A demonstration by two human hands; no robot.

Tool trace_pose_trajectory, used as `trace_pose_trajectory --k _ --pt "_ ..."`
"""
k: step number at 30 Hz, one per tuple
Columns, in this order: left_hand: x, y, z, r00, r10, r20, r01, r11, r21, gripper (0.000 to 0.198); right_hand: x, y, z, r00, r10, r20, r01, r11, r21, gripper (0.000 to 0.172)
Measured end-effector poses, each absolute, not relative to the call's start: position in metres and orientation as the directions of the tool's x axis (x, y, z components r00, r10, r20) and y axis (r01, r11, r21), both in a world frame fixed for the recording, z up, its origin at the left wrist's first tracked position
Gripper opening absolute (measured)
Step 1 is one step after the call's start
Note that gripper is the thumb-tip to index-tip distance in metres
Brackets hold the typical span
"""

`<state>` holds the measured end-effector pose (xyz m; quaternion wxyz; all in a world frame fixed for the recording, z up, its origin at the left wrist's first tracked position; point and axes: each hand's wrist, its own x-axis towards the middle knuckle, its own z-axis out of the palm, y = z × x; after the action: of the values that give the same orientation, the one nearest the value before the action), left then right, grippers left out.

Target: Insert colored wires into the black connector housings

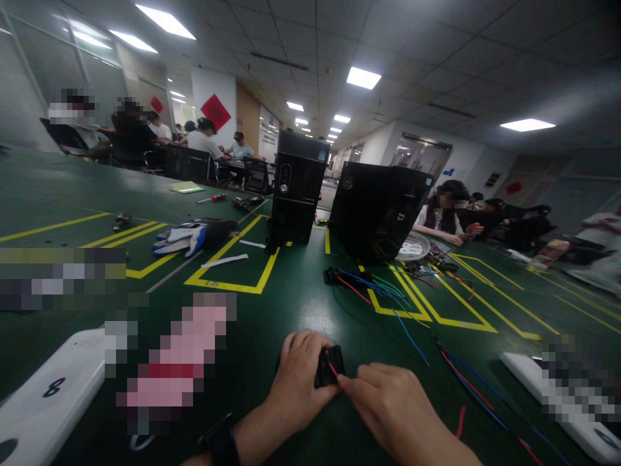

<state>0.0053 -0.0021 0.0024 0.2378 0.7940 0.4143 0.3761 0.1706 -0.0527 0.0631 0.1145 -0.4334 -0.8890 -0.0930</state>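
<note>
My left hand [295,382] grips a small black connector block [328,367] low in the middle of the view, fingers wrapped round it. My right hand [388,404] pinches a thin red wire [334,371] at the face of that block. Both hands hover just above the green table [272,304]. A black watch [220,443] sits on my left wrist.
A second black connector with red, blue and green wires [373,288] lies ahead; more red and blue wires [480,395] trail to the right. Two black computer cases [297,188] [378,210] stand beyond, with gloves [182,238], a white fan grille [413,246], white boards and seated people around.
</note>
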Motion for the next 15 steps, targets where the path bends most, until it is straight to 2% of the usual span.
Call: trace_pose_trajectory --k 2,4,7,10,12,13,15 --pt "0.005 -0.003 0.004 0.373 0.838 0.397 0.476 -0.541 0.694 0.037 0.175 -0.052 0.063 -0.540 0.801 0.259 0.834 0.550 0.039 0.018" --pt "0.005 -0.003 0.005 0.374 0.840 0.393 0.479 -0.538 0.694 0.040 0.179 -0.051 0.062 -0.477 0.826 0.300 0.867 0.499 0.003 0.020" --pt "0.005 -0.004 0.005 0.374 0.841 0.392 0.487 -0.537 0.689 0.042 0.185 -0.051 0.066 -0.390 0.749 0.536 0.879 0.476 -0.026 0.025" --pt "0.004 -0.003 0.005 0.366 0.849 0.381 0.492 -0.524 0.695 0.042 0.191 -0.056 0.084 -0.145 0.586 0.797 0.934 0.347 -0.085 0.024" --pt "0.003 -0.003 0.005 0.367 0.852 0.374 0.487 -0.518 0.703 0.041 0.197 -0.058 0.101 0.120 0.475 0.872 0.940 0.228 -0.254 0.024" --pt "0.003 -0.003 0.005 0.367 0.852 0.373 0.482 -0.517 0.707 0.042 0.201 -0.057 0.109 0.247 0.447 0.860 0.904 0.213 -0.371 0.026" --pt "0.003 -0.003 0.004 0.361 0.854 0.374 0.476 -0.514 0.714 0.043 0.208 -0.053 0.124 0.419 0.502 0.756 0.760 0.261 -0.595 0.033"
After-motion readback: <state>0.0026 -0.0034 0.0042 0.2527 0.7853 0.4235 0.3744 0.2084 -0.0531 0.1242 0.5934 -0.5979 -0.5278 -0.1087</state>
